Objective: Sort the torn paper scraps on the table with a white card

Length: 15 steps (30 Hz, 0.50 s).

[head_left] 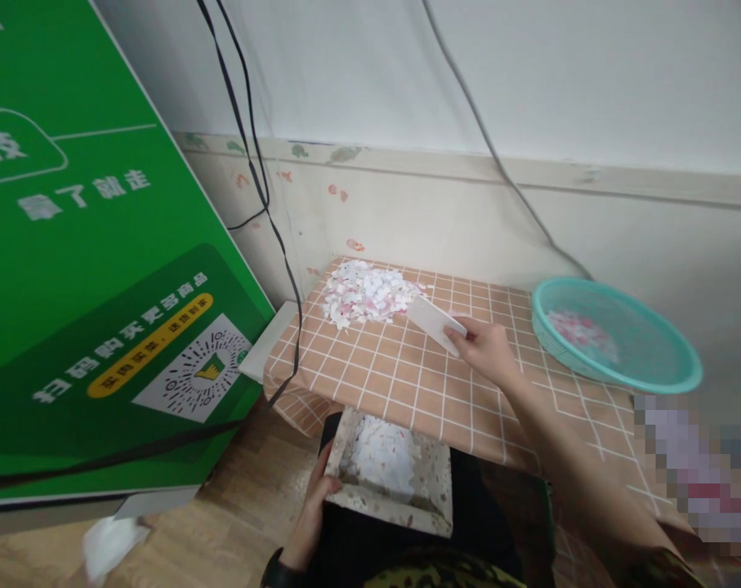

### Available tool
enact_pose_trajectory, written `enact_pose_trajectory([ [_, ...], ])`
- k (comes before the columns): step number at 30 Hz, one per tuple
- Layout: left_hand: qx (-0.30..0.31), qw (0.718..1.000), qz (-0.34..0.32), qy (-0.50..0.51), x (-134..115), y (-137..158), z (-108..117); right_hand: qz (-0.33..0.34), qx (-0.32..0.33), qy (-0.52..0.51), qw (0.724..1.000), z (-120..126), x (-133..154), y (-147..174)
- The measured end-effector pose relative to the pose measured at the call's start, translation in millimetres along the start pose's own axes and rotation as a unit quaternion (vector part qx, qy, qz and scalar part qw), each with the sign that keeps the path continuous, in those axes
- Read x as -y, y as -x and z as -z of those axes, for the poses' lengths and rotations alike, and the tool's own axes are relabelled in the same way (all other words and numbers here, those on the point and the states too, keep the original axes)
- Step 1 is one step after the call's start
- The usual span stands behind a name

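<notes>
My right hand (481, 347) pinches a flat white card-like piece (431, 322) over the table. Its far end reaches the right side of a heap of white and pink paper scraps (370, 292). My left hand (318, 494) grips the left edge of a speckled, shallow box (400, 514), held over my lap just below the table's front edge. White paper scraps (382, 457) with a few pink bits lie inside it. What the white piece is made of, I cannot tell.
A brown checked cloth covers the table (370, 367). On its right stands a turquoise basket (670, 351) with pinkish scraps. A green printed panel (100, 269) fills the left, with a black cable (284, 253) hanging beside it. Something white (113, 543) lies on the floor.
</notes>
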<state>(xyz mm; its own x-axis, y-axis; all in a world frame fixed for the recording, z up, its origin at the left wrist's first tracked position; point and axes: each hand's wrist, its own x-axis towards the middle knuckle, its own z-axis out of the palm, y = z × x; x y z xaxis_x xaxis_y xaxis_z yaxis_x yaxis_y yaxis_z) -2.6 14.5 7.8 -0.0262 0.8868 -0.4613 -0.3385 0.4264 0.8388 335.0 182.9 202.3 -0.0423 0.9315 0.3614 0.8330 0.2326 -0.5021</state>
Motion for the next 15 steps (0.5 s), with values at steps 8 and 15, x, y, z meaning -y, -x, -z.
enact_pose_trajectory([
  [8, 0.004, 0.999, 0.029, 0.031, -6.3, -1.5, 1.3, 0.070, 0.112, 0.027, 0.991, 31.6, 4.7, -86.5],
  [15, -0.015, 0.997, 0.071, 0.038, -19.7, 6.7, -2.6, 0.086, 0.133, 0.029, 0.987, 22.5, -6.4, -115.5],
])
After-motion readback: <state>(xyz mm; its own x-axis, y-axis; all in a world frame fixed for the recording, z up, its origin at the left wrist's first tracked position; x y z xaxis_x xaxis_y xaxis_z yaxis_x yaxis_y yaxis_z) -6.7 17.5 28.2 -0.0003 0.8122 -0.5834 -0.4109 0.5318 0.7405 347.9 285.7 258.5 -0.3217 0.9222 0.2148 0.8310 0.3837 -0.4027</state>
